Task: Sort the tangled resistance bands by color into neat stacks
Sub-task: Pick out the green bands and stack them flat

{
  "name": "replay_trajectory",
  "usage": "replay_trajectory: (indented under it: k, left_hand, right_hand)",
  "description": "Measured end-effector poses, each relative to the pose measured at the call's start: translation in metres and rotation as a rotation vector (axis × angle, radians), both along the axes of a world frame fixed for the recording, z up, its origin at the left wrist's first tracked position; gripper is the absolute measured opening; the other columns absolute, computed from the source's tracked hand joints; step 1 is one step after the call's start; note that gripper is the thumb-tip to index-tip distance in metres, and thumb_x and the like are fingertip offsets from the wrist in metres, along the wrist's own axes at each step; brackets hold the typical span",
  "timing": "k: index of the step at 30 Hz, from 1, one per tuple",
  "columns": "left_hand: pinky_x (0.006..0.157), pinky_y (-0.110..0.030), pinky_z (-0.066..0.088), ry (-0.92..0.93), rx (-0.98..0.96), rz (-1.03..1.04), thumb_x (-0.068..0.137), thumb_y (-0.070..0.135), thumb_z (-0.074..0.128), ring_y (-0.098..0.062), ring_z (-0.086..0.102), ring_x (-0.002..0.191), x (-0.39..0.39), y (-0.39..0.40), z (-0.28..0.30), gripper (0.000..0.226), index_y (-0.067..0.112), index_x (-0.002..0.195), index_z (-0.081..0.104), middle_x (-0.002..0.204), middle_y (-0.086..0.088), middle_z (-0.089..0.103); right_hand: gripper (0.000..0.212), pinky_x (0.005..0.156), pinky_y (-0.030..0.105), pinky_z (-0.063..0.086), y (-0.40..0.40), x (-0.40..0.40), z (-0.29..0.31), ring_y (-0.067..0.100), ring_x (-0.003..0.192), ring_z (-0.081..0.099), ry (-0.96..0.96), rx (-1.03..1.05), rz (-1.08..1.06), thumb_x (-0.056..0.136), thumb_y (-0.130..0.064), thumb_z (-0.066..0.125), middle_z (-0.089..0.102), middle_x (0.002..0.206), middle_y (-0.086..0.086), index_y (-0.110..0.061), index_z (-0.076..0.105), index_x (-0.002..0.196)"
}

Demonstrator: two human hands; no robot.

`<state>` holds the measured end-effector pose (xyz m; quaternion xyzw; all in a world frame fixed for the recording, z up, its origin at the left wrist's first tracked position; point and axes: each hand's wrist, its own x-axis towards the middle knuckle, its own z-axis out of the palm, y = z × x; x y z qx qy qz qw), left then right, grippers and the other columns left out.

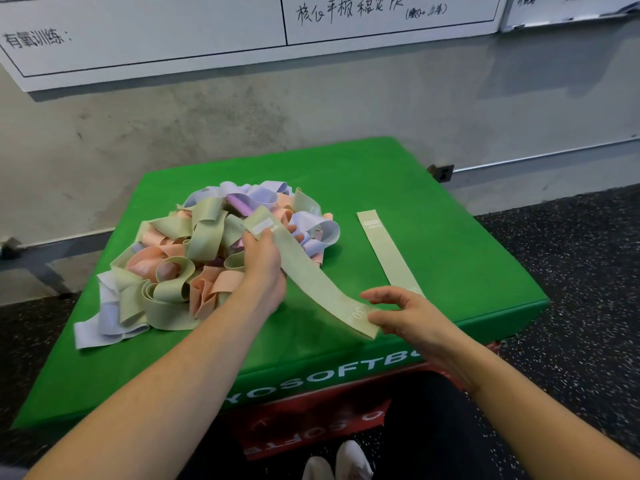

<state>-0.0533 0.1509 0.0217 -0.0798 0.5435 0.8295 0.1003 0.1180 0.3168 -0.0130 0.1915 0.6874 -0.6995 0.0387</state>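
Your green soft box (433, 216) was the surface for everything, w/ a red box (311, 424) under it, speckled dark floor around it and a concrete wall behind it carrying a whiteboard (207, 29) w/ handwriting. On the box's top, left of centre, sat the tangled pile of bands (194, 258): pale green, peach, lavender and a bit of purple, loops all mixed, w/ lavender ends trailing toward the box's front-left edge. Right of the pile, well apart from it, one flat green band (388, 251) lay straight on the box, running front to back, label end away from you.

Between pile and flat band you held a second green band (311, 275), stretched diagonally just above the box. Your left hand (263, 265) was at the pile's right side, fingers curled on the band's far end near its white label. Your right hand (412, 313) was near the box's front edge, thumb and fingers pinching the band's near end, the other fingers (381, 294) spread apart above it, close to the flat band's near end. White shoe tips (339, 462) showed in front of the red box.
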Motion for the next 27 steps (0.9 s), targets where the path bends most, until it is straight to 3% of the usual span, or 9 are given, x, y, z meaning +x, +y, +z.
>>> replay_trajectory:
  k: [3, 6, 10, 12, 16, 20, 22, 24, 27]
  left_hand:
    - [0.073, -0.046, 0.060, -0.006, 0.056, -0.062, 0.098, 0.003, 0.051, -0.026, 0.070, 0.082, -0.012, 0.012, 0.000, 0.040, 0.011, 0.137, 0.045, 0.106, -0.014, 0.067]
    - [0.064, -0.042, 0.058, -0.071, -0.010, -0.099, 0.093, 0.000, 0.048, -0.020, 0.071, 0.070, -0.021, 0.028, 0.004, 0.046, 0.008, 0.138, 0.044, 0.103, -0.013, 0.065]
    - [0.089, -0.051, 0.054, -0.201, -0.008, -0.146, 0.097, 0.013, 0.040, -0.029, 0.067, 0.100, -0.029, 0.057, 0.008, 0.032, 0.016, 0.128, 0.045, 0.112, -0.020, 0.061]
    - [0.087, -0.053, 0.054, -0.196, 0.035, -0.126, 0.099, 0.018, 0.041, -0.037, 0.067, 0.107, -0.034, 0.072, 0.007, 0.032, 0.022, 0.131, 0.041, 0.117, -0.024, 0.060]
    - [0.089, -0.053, 0.056, -0.054, -0.143, -0.108, 0.105, 0.012, 0.042, -0.030, 0.065, 0.104, -0.045, 0.103, -0.003, 0.030, 0.028, 0.130, 0.041, 0.110, -0.010, 0.064]
    - [0.095, -0.041, 0.055, 0.009, -0.283, -0.217, 0.103, 0.012, 0.050, -0.020, 0.060, 0.105, -0.051, 0.130, -0.009, 0.036, 0.016, 0.139, 0.046, 0.113, -0.003, 0.060]
    - [0.096, -0.041, 0.055, 0.037, -0.327, -0.257, 0.100, 0.007, 0.053, -0.021, 0.060, 0.110, -0.058, 0.142, -0.013, 0.032, 0.014, 0.132, 0.050, 0.117, -0.003, 0.060]
    - [0.094, -0.042, 0.057, 0.080, -0.383, -0.268, 0.098, 0.003, 0.055, -0.023, 0.061, 0.110, -0.065, 0.153, -0.015, 0.026, 0.016, 0.121, 0.051, 0.115, -0.003, 0.060]
    - [0.085, -0.035, 0.060, 0.146, -0.483, -0.278, 0.097, 0.002, 0.057, -0.018, 0.063, 0.101, -0.075, 0.165, -0.020, 0.029, 0.014, 0.122, 0.050, 0.109, -0.001, 0.061]
  right_hand:
    - [0.024, 0.077, 0.031, 0.051, 0.013, 0.002, 0.000, 0.016, 0.083, 0.065, -0.022, -0.073, 0.060, 0.089, 0.006, 0.064, 0.073, 0.106, 0.006, -0.014, 0.073, 0.099]
    - [0.017, 0.074, 0.026, 0.047, 0.029, 0.006, 0.002, 0.011, 0.080, 0.062, -0.048, 0.024, 0.146, 0.092, -0.004, 0.065, 0.076, 0.103, -0.001, -0.016, 0.076, 0.096]
    - [0.025, 0.075, 0.025, 0.051, 0.046, 0.007, 0.001, 0.008, 0.082, 0.065, -0.003, 0.058, 0.142, 0.094, -0.006, 0.063, 0.076, 0.103, -0.005, -0.019, 0.071, 0.113]
    - [0.026, 0.073, 0.024, 0.052, 0.056, 0.007, -0.001, 0.008, 0.080, 0.065, 0.044, 0.049, 0.101, 0.095, -0.006, 0.063, 0.075, 0.099, -0.001, -0.020, 0.068, 0.115]
    - [0.018, 0.074, 0.025, 0.051, 0.078, 0.007, -0.013, 0.009, 0.077, 0.061, 0.049, 0.131, 0.002, 0.097, -0.009, 0.061, 0.075, 0.098, -0.004, -0.020, 0.073, 0.104]
    - [0.038, 0.082, 0.036, 0.046, 0.105, 0.011, -0.023, 0.020, 0.087, 0.060, -0.061, 0.112, 0.059, 0.092, 0.006, 0.053, 0.070, 0.115, 0.002, -0.021, 0.071, 0.113]
    - [0.045, 0.079, 0.040, 0.047, 0.115, 0.014, -0.027, 0.025, 0.084, 0.060, -0.058, 0.153, 0.085, 0.090, 0.008, 0.056, 0.069, 0.116, 0.001, -0.025, 0.069, 0.118]
    - [0.038, 0.070, 0.039, 0.052, 0.121, 0.015, -0.031, 0.026, 0.073, 0.061, -0.016, 0.245, 0.061, 0.091, -0.004, 0.066, 0.071, 0.108, -0.004, -0.033, 0.071, 0.115]
    - [0.024, 0.054, 0.020, 0.043, 0.125, 0.015, -0.036, 0.005, 0.059, 0.052, 0.083, 0.373, 0.028, 0.090, -0.020, 0.072, 0.070, 0.086, -0.008, -0.036, 0.074, 0.107]
